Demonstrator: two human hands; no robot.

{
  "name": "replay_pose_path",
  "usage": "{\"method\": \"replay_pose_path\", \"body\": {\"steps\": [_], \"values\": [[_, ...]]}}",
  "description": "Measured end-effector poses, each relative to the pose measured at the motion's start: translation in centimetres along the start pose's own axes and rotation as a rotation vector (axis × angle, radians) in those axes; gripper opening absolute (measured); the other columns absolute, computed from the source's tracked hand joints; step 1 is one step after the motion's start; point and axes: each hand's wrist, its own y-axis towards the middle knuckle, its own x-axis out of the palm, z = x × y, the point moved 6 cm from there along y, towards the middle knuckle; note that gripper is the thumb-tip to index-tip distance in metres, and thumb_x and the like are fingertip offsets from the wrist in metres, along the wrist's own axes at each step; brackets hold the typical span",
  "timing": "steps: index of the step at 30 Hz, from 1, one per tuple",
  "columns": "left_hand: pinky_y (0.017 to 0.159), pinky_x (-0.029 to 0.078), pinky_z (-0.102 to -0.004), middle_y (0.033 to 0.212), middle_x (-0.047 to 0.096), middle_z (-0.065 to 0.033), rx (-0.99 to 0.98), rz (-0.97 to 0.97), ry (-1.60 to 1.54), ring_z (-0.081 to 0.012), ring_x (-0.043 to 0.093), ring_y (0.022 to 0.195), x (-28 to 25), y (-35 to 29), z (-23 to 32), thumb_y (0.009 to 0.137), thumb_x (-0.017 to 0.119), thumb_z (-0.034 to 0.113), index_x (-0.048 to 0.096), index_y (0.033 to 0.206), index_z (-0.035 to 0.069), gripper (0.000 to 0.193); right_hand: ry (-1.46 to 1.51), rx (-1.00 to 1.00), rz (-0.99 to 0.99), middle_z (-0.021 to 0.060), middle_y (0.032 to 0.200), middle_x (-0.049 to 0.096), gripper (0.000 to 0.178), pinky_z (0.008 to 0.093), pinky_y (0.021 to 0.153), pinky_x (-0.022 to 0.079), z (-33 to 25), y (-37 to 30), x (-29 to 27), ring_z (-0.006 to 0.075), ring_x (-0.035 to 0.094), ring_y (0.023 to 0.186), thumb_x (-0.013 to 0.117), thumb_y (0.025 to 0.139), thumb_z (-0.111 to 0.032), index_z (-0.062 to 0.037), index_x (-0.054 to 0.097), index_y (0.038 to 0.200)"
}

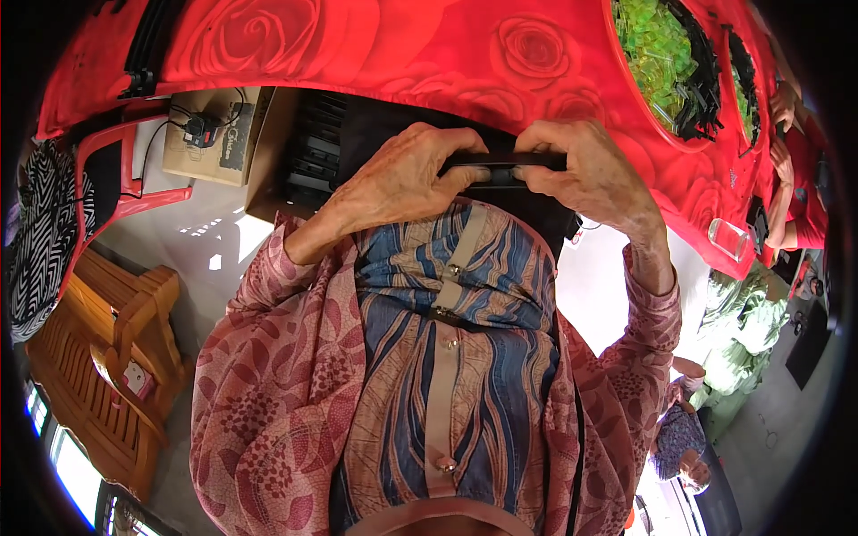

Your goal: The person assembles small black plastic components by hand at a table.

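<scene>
A slim black plastic bar is held level in front of my chest by both hands, close to the near edge of the red table. My left hand pinches its left part between thumb and fingers. Gripping its right part the same way is my right hand. Both thumbs press on the side toward me and meet near the middle. The fingers hide much of the bar, so its exact kind does not show. Dark cloth lies beneath my hands, over my lap.
A cardboard box of stacked black pieces stands left of my lap. On the rose-patterned red tablecloth are a tub of yellow-green pieces and a clear container. Another person's hands work at the far right.
</scene>
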Motion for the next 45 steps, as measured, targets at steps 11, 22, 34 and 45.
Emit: {"method": "replay_pose_path", "body": {"steps": [11,22,34,45], "values": [[0.053,0.038,-0.0347,0.061,0.051,-0.0113,-0.048,-0.026,0.031,-0.0157,0.047,0.055,0.3,-0.1,-0.3,0.090,0.060,0.012,0.061,0.102,-0.005,0.021,-0.054,0.025,-0.016,0.0180,0.068,0.064,0.017,0.0393,0.060,0.049,-0.5,0.2,0.5,0.0306,0.065,0.063,0.065,0.076,-0.012,0.0031,0.066,0.085],[0.062,0.049,-0.0440,0.061,0.057,-0.0214,0.030,0.110,0.193,-0.0361,0.061,0.058,0.9,-0.7,-1.2,0.081,0.059,0.010,0.064,0.096,-0.006,0.023,-0.148,0.016,-0.040,0.0200,0.076,0.062,0.020,0.0459,0.066,0.047,0.2,0.6,2.6,0.0377,0.061,0.073,0.063,0.076,-0.018,0.0008,0.061,0.084],[0.070,0.046,-0.0492,0.079,0.060,-0.0249,0.104,-0.204,0.352,-0.0463,0.058,0.083,0.4,-0.2,0.9,0.084,0.061,0.007,0.054,0.103,-0.002,0.023,-0.205,-0.312,0.076,0.0177,0.085,0.060,0.034,0.0458,0.074,0.047,0.0,-1.4,5.0,0.0377,0.060,0.084,0.066,0.087,-0.022,0.0013,0.055,0.108],[0.081,0.047,-0.0470,0.102,0.059,-0.0187,0.172,-0.209,0.482,-0.0426,0.059,0.097,-4.0,-0.4,6.1,0.081,0.063,-0.001,0.047,0.112,0.002,0.035,0.171,-0.232,0.212,0.0186,0.068,0.058,0.026,0.0422,0.058,0.044,-1.3,0.0,5.6,0.0340,0.058,0.060,0.064,0.088,-0.016,0.0028,0.057,0.105]]}}
